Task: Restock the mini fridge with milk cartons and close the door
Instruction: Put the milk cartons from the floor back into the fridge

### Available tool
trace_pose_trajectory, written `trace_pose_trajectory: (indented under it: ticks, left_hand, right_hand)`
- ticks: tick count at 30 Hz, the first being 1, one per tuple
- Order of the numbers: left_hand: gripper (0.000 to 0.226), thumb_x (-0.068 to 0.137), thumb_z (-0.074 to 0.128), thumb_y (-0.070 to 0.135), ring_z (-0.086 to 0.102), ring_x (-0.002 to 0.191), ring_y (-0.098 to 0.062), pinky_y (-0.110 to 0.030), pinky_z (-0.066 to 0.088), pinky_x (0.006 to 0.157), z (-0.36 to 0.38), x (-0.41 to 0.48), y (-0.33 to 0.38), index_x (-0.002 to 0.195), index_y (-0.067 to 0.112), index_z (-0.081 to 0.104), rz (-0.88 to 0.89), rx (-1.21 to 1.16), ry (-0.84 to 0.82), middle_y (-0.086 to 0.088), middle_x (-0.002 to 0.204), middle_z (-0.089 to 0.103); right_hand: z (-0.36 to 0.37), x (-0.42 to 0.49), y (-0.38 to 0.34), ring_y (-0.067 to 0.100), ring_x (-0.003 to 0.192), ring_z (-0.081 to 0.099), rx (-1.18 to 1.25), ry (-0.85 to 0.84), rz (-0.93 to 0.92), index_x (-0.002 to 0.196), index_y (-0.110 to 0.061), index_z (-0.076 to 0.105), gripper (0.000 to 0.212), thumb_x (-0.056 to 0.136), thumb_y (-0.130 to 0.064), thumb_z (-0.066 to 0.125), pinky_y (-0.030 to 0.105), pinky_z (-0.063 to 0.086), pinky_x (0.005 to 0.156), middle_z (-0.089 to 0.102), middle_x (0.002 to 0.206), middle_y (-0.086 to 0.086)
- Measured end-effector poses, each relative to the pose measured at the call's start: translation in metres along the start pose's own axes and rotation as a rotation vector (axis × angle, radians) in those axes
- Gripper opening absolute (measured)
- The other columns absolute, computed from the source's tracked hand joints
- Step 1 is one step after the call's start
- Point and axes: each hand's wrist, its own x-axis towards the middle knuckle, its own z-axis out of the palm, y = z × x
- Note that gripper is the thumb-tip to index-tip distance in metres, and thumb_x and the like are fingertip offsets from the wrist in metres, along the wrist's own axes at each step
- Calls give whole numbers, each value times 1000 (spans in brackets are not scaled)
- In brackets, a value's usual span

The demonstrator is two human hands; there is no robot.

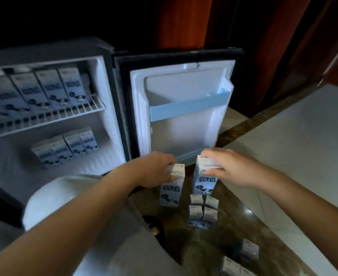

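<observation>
The mini fridge [112, 124] stands open at the left, its door [184, 108] swung wide to the right. Several white milk cartons [50, 90] line the upper wire shelf, and several more [68, 148] stand on the fridge floor. My left hand [154, 168] grips the top of one carton [171, 189] in front of the door. My right hand [230, 168] grips the top of a second carton [205, 181] beside it. Both cartons are upright, a little above the floor.
A cluster of several cartons [203, 211] stands on the dark marble floor below my hands, and more cartons [238, 259] lie at the bottom right. My knee in pale cloth [68, 200] is at the lower left. Wooden panels [273, 46] rise behind the door.
</observation>
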Motion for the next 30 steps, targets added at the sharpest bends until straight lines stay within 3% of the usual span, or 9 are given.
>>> trace_pose_trajectory:
  ticks: [4, 7, 11, 14, 17, 22, 25, 30]
  left_hand:
    - [22, 89, 59, 32, 53, 85, -16, -24, 38, 67, -41, -46, -16, 100, 14, 52, 14, -25, 226, 0, 97, 58]
    - [20, 89, 61, 30, 52, 74, -16, -26, 40, 62, -69, -80, -29, 91, 13, 50, -11, -29, 400, 5, 81, 53]
    - [26, 89, 58, 34, 58, 77, -19, -35, 52, 69, -95, -119, -56, 102, 13, 52, -85, -3, 596, 1, 89, 58]
    - [35, 89, 56, 34, 63, 88, -18, -35, 56, 77, -104, -142, -84, 119, 17, 47, -190, 1, 710, 0, 107, 61]
    - [39, 91, 56, 29, 65, 88, -20, -36, 56, 78, -108, -158, -112, 126, 16, 43, -301, -6, 806, -4, 110, 64]
    - [42, 91, 58, 27, 62, 77, -26, -37, 51, 70, -106, -173, -163, 128, 14, 42, -474, 2, 947, -10, 94, 65]
    - [39, 92, 57, 23, 63, 83, -29, -35, 49, 69, -103, -175, -189, 127, 14, 42, -538, 42, 1011, -10, 105, 63]
    - [40, 93, 53, 22, 64, 89, -32, -41, 54, 74, -98, -173, -224, 130, 14, 39, -625, 85, 1040, -10, 117, 57]
  right_hand:
    - [-37, 21, -38, 20, 86, 55, -57, 66, -85, 101, -31, 39, 24, 90, -49, 51, 44, 48, 76, 52, 93, -5]
    - [-60, 38, -68, 16, 90, 55, -51, 115, -156, 112, -27, 44, 30, 91, -48, 49, 40, 48, 79, 54, 102, -6]
    - [-78, 66, -111, 14, 86, 53, 3, 205, -250, 115, -26, 45, 32, 90, -45, 51, 35, 46, 74, 53, 98, -7]
    - [-81, 90, -142, 18, 87, 54, 50, 305, -310, 115, -25, 45, 32, 91, -44, 52, 38, 47, 76, 53, 100, -6]
    - [-78, 118, -171, 22, 88, 53, 110, 374, -361, 113, -23, 44, 30, 91, -42, 52, 40, 46, 76, 52, 102, -5]
    - [-64, 169, -214, 24, 88, 54, 163, 450, -400, 115, -23, 42, 30, 92, -39, 53, 36, 44, 70, 50, 102, -4]
    - [-54, 200, -235, 23, 86, 54, 192, 475, -415, 114, -21, 44, 30, 91, -34, 57, 34, 43, 67, 48, 99, -5]
    - [-30, 244, -265, 24, 91, 58, 185, 536, -412, 115, -16, 47, 31, 89, -26, 61, 28, 43, 64, 55, 111, 2]
